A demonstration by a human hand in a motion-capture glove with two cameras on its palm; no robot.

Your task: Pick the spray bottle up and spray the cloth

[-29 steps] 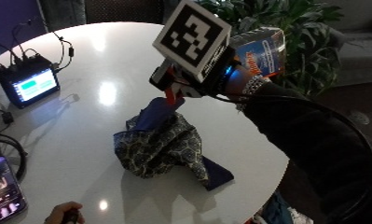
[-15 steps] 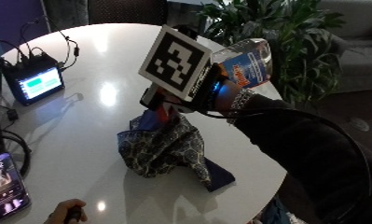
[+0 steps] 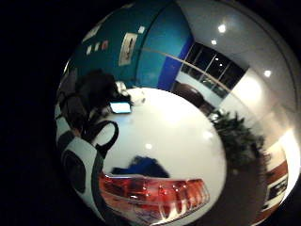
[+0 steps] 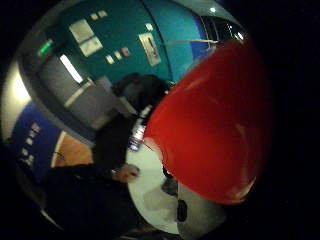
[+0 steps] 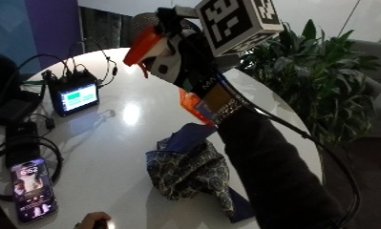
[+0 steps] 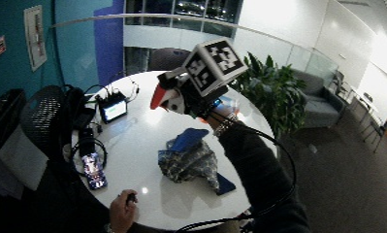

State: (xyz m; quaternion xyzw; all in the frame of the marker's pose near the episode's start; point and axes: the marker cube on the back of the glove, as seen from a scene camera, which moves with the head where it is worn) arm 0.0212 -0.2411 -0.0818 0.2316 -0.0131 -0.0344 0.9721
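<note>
One bottle raised, nozzle off the cloth

Largest first: the white round tabletop (image 5: 145,95) lies under the gloved right hand (image 5: 196,62). Below that hand, well apart from it, sits the crumpled patterned cloth (image 5: 187,171). The hand's fingers are curled round the spray bottle (image 5: 161,55), held aloft, its orange nozzle (image 5: 142,45) pointing away from the wrist rather than down at the cloth. Aiming likely calls for tipping the nozzle downward.
</note>
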